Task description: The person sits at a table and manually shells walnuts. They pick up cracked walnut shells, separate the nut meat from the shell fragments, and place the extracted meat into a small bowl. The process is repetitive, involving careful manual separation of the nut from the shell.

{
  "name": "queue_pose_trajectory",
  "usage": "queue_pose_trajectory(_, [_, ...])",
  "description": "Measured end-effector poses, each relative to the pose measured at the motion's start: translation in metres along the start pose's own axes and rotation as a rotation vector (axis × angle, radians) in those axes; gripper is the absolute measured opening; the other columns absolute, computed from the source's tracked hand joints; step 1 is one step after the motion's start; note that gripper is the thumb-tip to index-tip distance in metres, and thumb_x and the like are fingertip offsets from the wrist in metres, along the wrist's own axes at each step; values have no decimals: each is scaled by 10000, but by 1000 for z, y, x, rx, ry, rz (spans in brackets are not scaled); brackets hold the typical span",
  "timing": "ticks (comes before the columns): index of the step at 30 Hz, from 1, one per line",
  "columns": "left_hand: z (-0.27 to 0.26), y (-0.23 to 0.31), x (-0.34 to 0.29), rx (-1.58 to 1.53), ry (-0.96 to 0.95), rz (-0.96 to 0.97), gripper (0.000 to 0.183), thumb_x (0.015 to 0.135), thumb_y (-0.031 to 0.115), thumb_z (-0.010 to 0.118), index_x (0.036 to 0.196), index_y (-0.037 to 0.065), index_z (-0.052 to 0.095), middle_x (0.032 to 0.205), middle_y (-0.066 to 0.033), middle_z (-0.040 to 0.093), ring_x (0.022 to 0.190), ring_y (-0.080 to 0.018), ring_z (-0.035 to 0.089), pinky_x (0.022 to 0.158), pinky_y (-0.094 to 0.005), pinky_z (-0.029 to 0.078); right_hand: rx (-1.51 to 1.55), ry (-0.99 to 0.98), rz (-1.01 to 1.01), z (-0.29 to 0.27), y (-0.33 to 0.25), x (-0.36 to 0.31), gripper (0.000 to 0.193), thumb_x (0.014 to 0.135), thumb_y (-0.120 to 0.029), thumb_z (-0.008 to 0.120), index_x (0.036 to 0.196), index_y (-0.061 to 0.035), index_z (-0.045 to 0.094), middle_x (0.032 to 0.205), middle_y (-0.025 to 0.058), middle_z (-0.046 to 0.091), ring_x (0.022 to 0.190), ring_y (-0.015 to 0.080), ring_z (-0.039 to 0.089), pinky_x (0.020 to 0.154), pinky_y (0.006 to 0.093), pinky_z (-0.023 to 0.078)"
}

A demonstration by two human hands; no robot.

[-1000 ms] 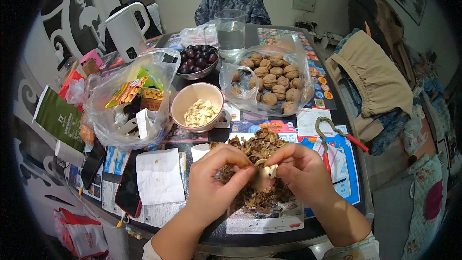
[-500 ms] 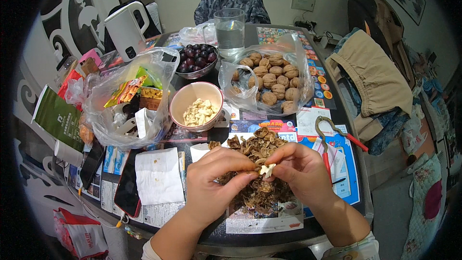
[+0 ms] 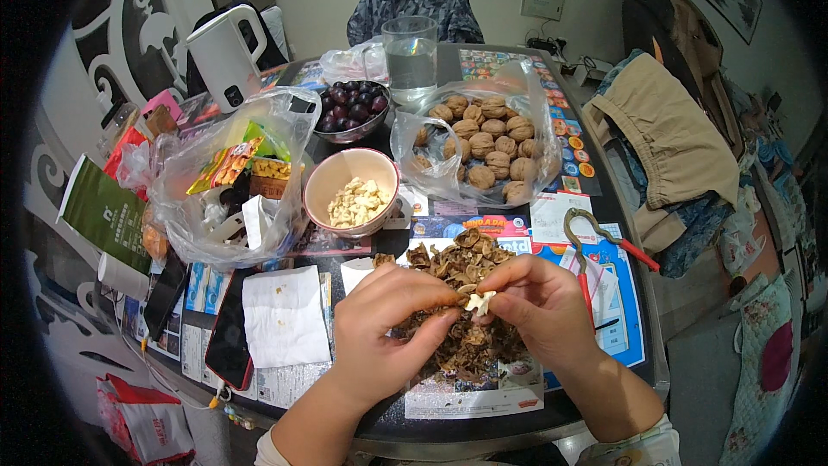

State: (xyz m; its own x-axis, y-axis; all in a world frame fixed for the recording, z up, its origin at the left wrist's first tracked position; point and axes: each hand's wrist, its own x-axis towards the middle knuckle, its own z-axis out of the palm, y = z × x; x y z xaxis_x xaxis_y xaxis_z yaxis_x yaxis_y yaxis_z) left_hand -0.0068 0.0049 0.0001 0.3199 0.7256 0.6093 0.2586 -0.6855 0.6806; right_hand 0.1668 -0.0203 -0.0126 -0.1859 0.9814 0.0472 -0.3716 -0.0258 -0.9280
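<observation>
A pale, peeled piece of walnut kernel (image 3: 479, 303) is between my two hands over a heap of broken walnut shells and brown skins (image 3: 466, 263). My right hand (image 3: 539, 306) pinches it between thumb and fingers. On its left end, the thumb and index finger of my left hand (image 3: 388, 315) are also closed; whether they hold a scrap of skin too is hidden. The heap lies on a printed paper sheet (image 3: 474, 404). Beyond my hands, a cream bowl with a pink rim (image 3: 315, 174) holds several peeled kernel pieces (image 3: 358, 202).
Whole walnuts (image 3: 496, 145) fill a clear plastic bag (image 3: 405, 134) at the back. Red-handled pliers (image 3: 638, 255) lie at right. A bowl of dark grapes (image 3: 354, 108), a glass pitcher of water (image 3: 410, 56), a packed plastic bag (image 3: 207, 233), a white napkin (image 3: 285, 318) and a phone (image 3: 228, 341) surround them.
The kernel has tilted slightly in my fingertips, and my left thumb has shifted a little. Everything else on the table is where it was.
</observation>
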Motion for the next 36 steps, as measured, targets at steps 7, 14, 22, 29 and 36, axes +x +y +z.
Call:
queue_pose_trajectory(7, [4, 0, -3, 292, 69, 177, 167, 576, 8, 650, 730, 42, 596, 702, -73, 575, 603, -222, 536, 531, -287, 416, -62, 24, -68, 5, 0, 1, 179, 780, -23, 589, 943, 23, 532, 856, 54, 564, 739, 63, 545, 660, 170, 447])
queue_pose_trajectory(14, [5, -3, 1, 97, 18, 70, 134, 598, 2, 627, 706, 22, 550, 690, -85, 557, 601, -231, 531, 548, -283, 422, -216, -217, -178, -1, -4, 0, 173, 779, -27, 587, 950, -22, 560, 915, 51, 550, 840, 96, 529, 735, 217, 436])
queue_pose_trajectory(22, [5, -7, -8, -182, -13, -212, 66, 725, 22, 571, 752, -1, 516, 669, -98, 535, 576, -182, 525, 541, -257, 409, -148, -72, -100, 8, -13, -3, 186, 776, -17, 586, 958, -5, 554, 943, 55, 543, 874, 103, 524, 762, 236, 436])
queue_pose_trajectory(29, [5, -2, -8, -223, -16, -337, 61, 763, 32, 549, 793, -17, 528, 665, -81, 553, 578, -127, 544, 544, -245, 428, -468, -82, -325, -3, -4, 1, 223, 731, 5, 598, 951, -12, 567, 955, 93, 564, 893, 175, 550, 798, 286, 425])
queue_pose_trajectory(36, [4, -1, -6, -225, -11, -356, 70, 734, 30, 587, 789, -7, 569, 751, -82, 584, 625, -143, 562, 581, -241, 438, -598, -46, -364, -2, -5, 2, 262, 714, 3, 604, 971, -35, 567, 940, 100, 579, 891, 195, 559, 803, 287, 423])
